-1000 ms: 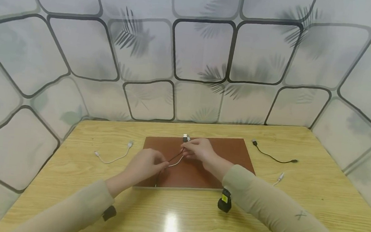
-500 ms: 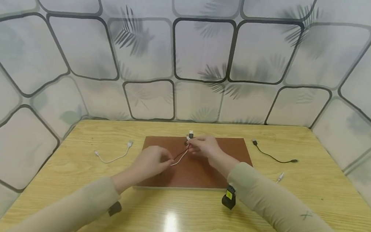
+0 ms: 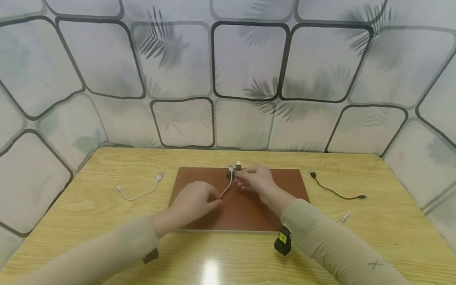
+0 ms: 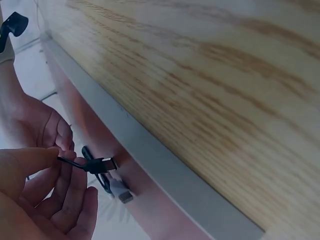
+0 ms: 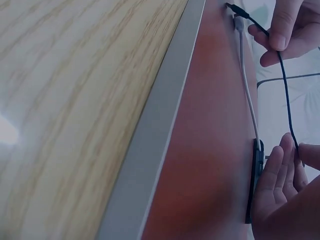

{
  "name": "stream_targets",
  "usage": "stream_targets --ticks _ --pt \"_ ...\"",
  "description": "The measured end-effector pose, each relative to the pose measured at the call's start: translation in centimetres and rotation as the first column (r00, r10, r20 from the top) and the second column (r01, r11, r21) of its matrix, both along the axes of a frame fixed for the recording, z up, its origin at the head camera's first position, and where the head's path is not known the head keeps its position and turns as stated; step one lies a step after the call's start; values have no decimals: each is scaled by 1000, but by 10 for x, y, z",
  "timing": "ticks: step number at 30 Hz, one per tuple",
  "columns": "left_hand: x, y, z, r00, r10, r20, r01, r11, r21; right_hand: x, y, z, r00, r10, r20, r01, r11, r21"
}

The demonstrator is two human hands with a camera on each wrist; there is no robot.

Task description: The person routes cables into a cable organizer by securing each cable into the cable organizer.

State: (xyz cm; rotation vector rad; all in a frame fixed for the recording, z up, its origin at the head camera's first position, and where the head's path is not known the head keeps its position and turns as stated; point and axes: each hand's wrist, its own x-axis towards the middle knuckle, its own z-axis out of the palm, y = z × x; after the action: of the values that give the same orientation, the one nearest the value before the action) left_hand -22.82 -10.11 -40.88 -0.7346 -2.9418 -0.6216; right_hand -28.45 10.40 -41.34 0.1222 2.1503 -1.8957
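A thin black USB cable (image 5: 287, 95) is held between the hands, just above a reddish-brown board (image 3: 254, 210). My right hand (image 3: 255, 179) pinches it near its USB plug (image 3: 238, 165), which sticks out past the fingertips. Finger and thumb of my left hand (image 3: 195, 199) pinch it close to the small connector (image 4: 100, 165) at its other end. Beneath it a white cable (image 5: 245, 75) lies on the board, its small connector (image 4: 120, 191) near the left hand. The white cable's other end is at a flat black piece (image 5: 253, 187) by the board's far edge.
On the wooden table, a short white cable (image 3: 139, 197) lies left of the board. A short black cable (image 3: 335, 192) lies to the right. Another white cable (image 3: 344, 217) is partly hidden by the right sleeve. A patterned curtain (image 3: 241, 125) stands behind.
Both hands have shifted right with the black cable, the left hand more in the last half second. The white plug and the flat black piece have come into sight beside the right fingers.
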Motion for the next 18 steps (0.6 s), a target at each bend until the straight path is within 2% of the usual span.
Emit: stream_targets --ticks 12,18 --pt "-3 16 -7 999 -37 -34 31 989 -146 -8 1 -7 999 -47 13 46 995 88" --pt "-4 19 -6 998 -34 -46 25 981 -193 -10 0 -7 999 -51 -1 51 988 145"
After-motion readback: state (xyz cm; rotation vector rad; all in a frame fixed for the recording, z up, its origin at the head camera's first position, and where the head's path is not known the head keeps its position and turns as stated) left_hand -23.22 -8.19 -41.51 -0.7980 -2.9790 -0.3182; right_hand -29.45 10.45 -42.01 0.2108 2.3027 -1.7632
